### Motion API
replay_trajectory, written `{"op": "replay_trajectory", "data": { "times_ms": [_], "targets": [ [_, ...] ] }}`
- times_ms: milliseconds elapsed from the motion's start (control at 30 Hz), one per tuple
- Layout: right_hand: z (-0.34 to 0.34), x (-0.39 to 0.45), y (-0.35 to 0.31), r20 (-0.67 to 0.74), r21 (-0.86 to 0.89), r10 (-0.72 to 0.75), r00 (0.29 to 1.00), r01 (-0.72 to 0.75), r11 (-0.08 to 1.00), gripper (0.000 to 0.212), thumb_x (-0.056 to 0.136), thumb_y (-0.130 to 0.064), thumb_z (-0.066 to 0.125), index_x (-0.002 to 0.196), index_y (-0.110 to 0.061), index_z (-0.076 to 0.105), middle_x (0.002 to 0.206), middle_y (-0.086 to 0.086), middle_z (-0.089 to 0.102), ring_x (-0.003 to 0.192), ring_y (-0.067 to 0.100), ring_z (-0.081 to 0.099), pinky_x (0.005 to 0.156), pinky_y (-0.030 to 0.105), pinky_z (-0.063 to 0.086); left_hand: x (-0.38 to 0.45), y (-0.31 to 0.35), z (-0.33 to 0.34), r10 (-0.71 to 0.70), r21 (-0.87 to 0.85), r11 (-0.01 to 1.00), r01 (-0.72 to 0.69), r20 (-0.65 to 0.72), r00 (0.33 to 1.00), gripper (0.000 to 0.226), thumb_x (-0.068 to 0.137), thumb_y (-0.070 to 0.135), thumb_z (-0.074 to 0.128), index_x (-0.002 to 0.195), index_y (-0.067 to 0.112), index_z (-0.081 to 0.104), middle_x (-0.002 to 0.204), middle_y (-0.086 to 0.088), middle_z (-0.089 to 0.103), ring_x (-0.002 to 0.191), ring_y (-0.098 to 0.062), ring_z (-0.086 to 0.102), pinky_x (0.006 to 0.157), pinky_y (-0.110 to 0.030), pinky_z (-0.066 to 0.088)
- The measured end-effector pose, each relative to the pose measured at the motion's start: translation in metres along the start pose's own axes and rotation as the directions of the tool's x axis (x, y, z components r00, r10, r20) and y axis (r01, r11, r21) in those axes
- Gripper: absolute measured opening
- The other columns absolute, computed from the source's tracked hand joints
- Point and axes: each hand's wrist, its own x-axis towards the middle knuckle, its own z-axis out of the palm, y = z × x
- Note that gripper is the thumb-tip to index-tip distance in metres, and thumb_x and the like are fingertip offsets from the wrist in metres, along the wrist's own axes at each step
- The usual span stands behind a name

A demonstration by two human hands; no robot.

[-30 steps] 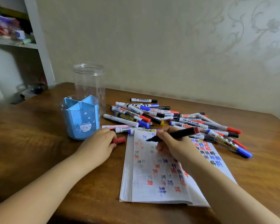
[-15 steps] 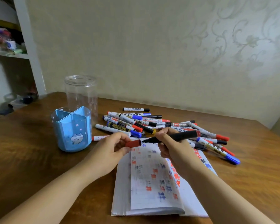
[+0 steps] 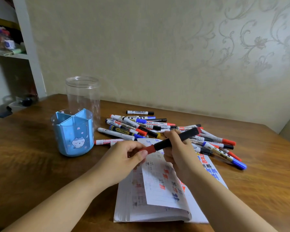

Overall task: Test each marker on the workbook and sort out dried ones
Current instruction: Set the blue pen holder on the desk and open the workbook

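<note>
My right hand [image 3: 177, 151] grips a black marker [image 3: 179, 138] by its barrel, held above the open workbook [image 3: 159, 186]. My left hand [image 3: 126, 159] pinches the marker's red cap [image 3: 148, 149], which sits on the marker's left end. The workbook's pages carry red, blue and black test marks. A heap of markers [image 3: 157, 128] with red, blue and black caps lies on the table behind the workbook.
A blue divided pen holder [image 3: 73, 133] stands left of the heap, with a clear plastic jar [image 3: 83, 96] right behind it. The wooden table [image 3: 23, 156] meets a papered wall at the back. A white shelf unit [image 3: 28, 47] stands far left.
My left hand lifted the red cap off the table and brought it onto the marker's tip. My right hand raised the marker off the page. The view tilted up.
</note>
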Motion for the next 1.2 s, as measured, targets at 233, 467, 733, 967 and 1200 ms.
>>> {"op": "replay_trajectory", "data": {
  "times_ms": [233, 467, 733, 967, 1200],
  "targets": [
    [0.002, 0.004, 0.008, -0.022, 0.11, 0.023, 0.999, -0.021, 0.994, 0.03, 0.092, -0.005, 0.044, 0.068, -0.017, 0.029, 0.044, -0.005, 0.02, 0.039, 0.01, 0.013, 0.04, 0.023, 0.013, 0.002, -0.001, 0.003, 0.021, 0.018, 1.0, -0.02, -0.059, 0.998, 0.017, 0.091, 0.029, 0.056, 0.105, 0.031, 0.064, 0.085, 0.016, 0.065, 0.083, 0.004, 0.059, 0.072, -0.013, 0.048],
    [0.004, 0.005, 0.014, -0.042, 0.114, 0.046, 0.998, -0.041, 0.993, 0.031, 0.092, -0.004, 0.041, 0.069, -0.018, 0.028, 0.046, -0.003, 0.019, 0.039, 0.01, 0.013, 0.041, 0.023, 0.013, 0.004, -0.001, 0.007, 0.024, 0.061, 0.998, -0.02, -0.073, 0.997, 0.015, 0.09, 0.029, 0.057, 0.104, 0.03, 0.064, 0.083, 0.016, 0.064, 0.08, 0.007, 0.058, 0.061, -0.006, 0.042],
    [0.009, 0.007, 0.0, 0.05, 0.0, 0.125, 0.991, -0.126, 0.992, 0.029, 0.095, -0.017, 0.05, 0.067, -0.013, 0.041, 0.045, -0.003, 0.027, 0.042, 0.01, 0.018, 0.04, 0.02, 0.018, 0.002, -0.001, -0.003, -0.034, 0.04, 0.999, 0.037, -0.071, 0.997, 0.013, 0.091, 0.032, 0.054, 0.097, 0.043, 0.053, 0.097, 0.02, 0.06, 0.093, 0.001, 0.056, 0.078, -0.018, 0.048],
    [0.014, 0.014, 0.001, 0.007, 0.277, 0.171, 0.985, -0.166, 0.946, 0.013, 0.089, -0.022, 0.061, 0.083, -0.01, 0.06, 0.053, 0.001, 0.051, 0.042, 0.006, 0.042, 0.041, 0.016, 0.038, -0.008, -0.004, -0.051, -0.039, -0.032, 0.999, 0.03, -0.35, 0.936, 0.009, 0.086, 0.027, 0.062, 0.088, 0.036, 0.063, 0.084, 0.007, 0.062, 0.081, -0.011, 0.057, 0.078, -0.031, 0.05],
    [0.048, 0.016, 0.011, 0.056, -0.453, -0.023, 0.998, 0.045, 0.89, 0.019, 0.092, -0.034, 0.057, 0.098, -0.016, 0.063, 0.078, -0.001, 0.068, 0.062, 0.006, 0.06, 0.059, 0.022, 0.048, -0.012, 0.014, -0.125, 0.055, -0.149, 0.971, -0.189, -0.625, 0.779, 0.008, 0.087, 0.021, 0.063, 0.08, 0.025, 0.064, 0.076, 0.007, 0.067, 0.07, -0.004, 0.06, 0.074, -0.023, 0.049]
  ]
}}
